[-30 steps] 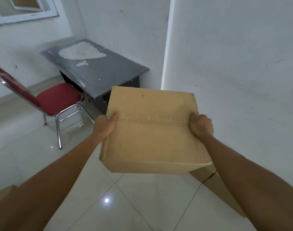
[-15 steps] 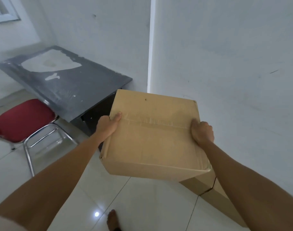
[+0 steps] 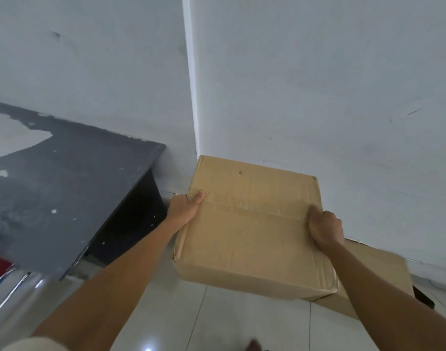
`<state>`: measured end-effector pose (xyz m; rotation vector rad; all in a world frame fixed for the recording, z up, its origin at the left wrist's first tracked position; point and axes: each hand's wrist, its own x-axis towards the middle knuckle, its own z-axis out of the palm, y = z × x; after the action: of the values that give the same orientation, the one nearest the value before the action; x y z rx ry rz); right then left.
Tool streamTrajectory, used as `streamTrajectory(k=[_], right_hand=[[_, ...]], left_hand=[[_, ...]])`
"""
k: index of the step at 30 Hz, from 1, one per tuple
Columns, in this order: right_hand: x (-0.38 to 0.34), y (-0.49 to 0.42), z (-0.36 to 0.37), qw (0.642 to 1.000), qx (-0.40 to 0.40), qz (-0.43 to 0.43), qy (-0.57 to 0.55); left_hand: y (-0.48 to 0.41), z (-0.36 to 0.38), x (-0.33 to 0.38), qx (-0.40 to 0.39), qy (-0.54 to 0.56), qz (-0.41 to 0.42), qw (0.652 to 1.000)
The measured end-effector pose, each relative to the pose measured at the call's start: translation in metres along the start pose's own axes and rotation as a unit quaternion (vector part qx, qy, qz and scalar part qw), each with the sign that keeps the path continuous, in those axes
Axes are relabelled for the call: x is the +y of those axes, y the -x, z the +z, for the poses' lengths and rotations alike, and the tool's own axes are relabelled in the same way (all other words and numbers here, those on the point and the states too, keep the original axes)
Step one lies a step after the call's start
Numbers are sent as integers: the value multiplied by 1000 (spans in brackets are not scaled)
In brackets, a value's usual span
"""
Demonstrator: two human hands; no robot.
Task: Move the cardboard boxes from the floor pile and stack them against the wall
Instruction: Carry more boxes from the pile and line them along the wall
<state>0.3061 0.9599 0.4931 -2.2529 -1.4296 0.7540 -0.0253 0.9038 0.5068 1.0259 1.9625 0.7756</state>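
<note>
From where I stand, both bare forearms reach out over the pale tiled floor, and between them hangs the cardboard box, held clear of the ground. The left hand clamps its left edge with the thumb laid over the top; the right hand curls its fingers over the right edge, at the end of the taped seam that runs from hand to hand, roughly along the wall. Just below and to the right, partly hidden by the carried box and the right arm, a second box lies on the floor against that wall. So the landing spot sits on the right hand's side, lower and a little further in; the load would need to shift right before it goes down. Whether the box's far edge already touches the wall I can't quite tell. A dark desk stands off to the left.
</note>
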Motion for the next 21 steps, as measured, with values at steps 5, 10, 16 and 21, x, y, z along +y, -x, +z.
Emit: streamTrajectory(k=[5,10,16,21], right_hand=[[-11,-57,35,1000,-14,26,-4],[-21,-102,83,997,-51,65,-12],[-20,-127,134,992,-60,110,-24],[-23,-145,174,984,-61,165,-16]], left_hand=[[-82,19,2,-50,6,-56,997],[-150,38,-19,-38,32,-147,988],[-198,53,-47,-40,25,-194,980],[-245,60,-76,-76,-5,-212,974]])
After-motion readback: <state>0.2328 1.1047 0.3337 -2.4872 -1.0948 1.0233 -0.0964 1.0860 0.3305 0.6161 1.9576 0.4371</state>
